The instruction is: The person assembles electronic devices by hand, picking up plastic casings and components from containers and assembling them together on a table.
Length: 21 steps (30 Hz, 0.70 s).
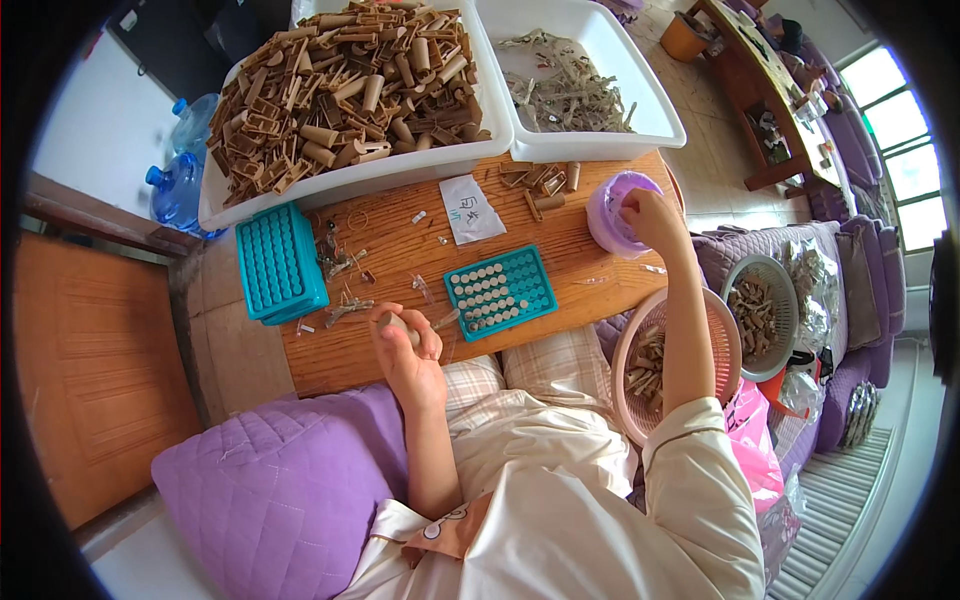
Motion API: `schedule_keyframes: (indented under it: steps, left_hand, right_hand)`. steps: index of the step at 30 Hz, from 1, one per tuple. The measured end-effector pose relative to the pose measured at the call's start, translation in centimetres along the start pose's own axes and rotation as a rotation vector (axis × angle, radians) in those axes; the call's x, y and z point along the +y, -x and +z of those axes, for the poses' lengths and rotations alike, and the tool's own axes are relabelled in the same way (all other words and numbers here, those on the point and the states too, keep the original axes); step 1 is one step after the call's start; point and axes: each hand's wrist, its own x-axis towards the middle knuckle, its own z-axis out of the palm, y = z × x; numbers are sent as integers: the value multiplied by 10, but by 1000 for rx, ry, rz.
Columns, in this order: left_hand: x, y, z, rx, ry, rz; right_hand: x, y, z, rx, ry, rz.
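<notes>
Brown tube [399, 328] pinched in the curled left hand [412, 362], at eight o'clock from the teal rack [531, 276], while the right hand [650, 215] is down inside the purple tub [601, 226] at two o'clock, fingertips hidden, so I can't tell their grip. That tub sits near the edge of the table [562, 242], so a snagged wrist could tip it! Count: two white bins [600, 148], two baskets [730, 345], one tub, one held tube.
</notes>
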Motion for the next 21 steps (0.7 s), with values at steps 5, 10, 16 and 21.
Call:
schedule_keyframes:
  steps: [5, 10, 16, 21]
  left_hand:
    - [-2, 1, -1, -92, -30, -13]
    - [5, 1, 3, -103, 35, -39]
    - [4, 2, 6, -190, 452, -271]
    - [-1, 8, 12, -195, 699, -471]
  right_hand:
    - [17, -22, 28, -171, 315, -57]
    - [11, -20, 8, -164, 197, -128]
    - [6, -8, -29, -130, -317, -33]
    - [7, -1, -42, -188, -618, 173]
